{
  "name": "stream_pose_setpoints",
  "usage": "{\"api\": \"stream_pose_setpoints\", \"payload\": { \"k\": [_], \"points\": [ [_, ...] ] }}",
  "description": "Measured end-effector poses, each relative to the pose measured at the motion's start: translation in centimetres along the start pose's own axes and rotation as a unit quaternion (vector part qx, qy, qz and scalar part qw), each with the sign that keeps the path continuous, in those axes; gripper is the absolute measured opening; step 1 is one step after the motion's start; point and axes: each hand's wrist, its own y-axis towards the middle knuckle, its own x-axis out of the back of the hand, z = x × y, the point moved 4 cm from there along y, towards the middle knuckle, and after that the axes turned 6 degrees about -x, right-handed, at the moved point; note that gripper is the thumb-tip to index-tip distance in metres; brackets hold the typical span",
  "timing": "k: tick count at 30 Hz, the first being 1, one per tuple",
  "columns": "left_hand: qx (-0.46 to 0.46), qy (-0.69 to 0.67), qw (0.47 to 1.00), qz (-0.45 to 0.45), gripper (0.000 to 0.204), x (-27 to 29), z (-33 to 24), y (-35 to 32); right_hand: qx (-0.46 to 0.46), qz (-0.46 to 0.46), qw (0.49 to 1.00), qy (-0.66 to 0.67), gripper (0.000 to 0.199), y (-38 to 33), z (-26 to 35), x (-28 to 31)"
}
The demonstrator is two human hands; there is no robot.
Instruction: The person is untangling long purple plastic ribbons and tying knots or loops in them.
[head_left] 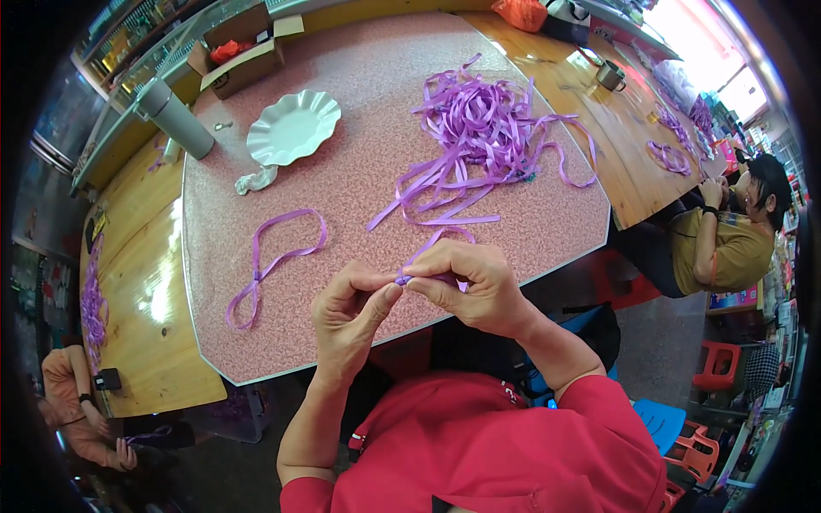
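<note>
Ribbon point(440, 232): purple, held above the bench point(359, 179) near its front edge; a small bunched spot point(402, 280) sits between the fingertips, too small to tell how it is folded.
Left grip point(349, 309): thumb and forefinger pinched on that spot.
Right grip point(470, 286): closed on the Ribbon just beside the left fingertips, a strand arching up behind the knuckles.
Handling: short, close pinches should suit so narrow a strip; an even pull with the band flat would limit twisting.
Loop point(256, 276): another purple strip, lying left of both hands, apart from them.
Pile point(479, 120): tangled, beyond the Right grip; its trailing ends could snag on a forward sweep.
Room: widest between Loop and Pile, back toward the plate point(293, 128).
Front edge: slants under the wrists; anything dropped here might slip off.
</note>
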Motion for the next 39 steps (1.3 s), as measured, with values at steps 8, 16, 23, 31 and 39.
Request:
{"api": "stream_pose_setpoints", "payload": {
  "k": [8,16,23,31,39],
  "points": [
    [0.015,-0.024,1.000,0.004,0.006,0.0,-0.1,0.0,0.074,0.034,0.997,0.014,0.012,0.2,0.5,-0.1],
    [0.021,-0.062,0.998,-0.020,0.005,-0.1,0.7,0.0,0.051,0.027,0.992,0.108,0.013,0.2,-1.2,-1.1],
    [-0.008,-0.046,0.999,0.001,0.011,0.0,0.5,-0.3,-0.054,0.042,0.985,0.161,0.015,-0.1,-1.9,-1.8],
    [-0.166,0.220,0.956,0.102,0.021,0.3,-0.4,-0.1,-0.027,0.046,0.989,0.136,0.014,-0.3,-1.0,-2.1],
    [-0.295,0.351,0.881,0.111,0.026,0.3,-0.7,-0.3,0.002,0.045,0.991,0.123,0.019,-0.4,0.3,-1.5]
  ]
}}
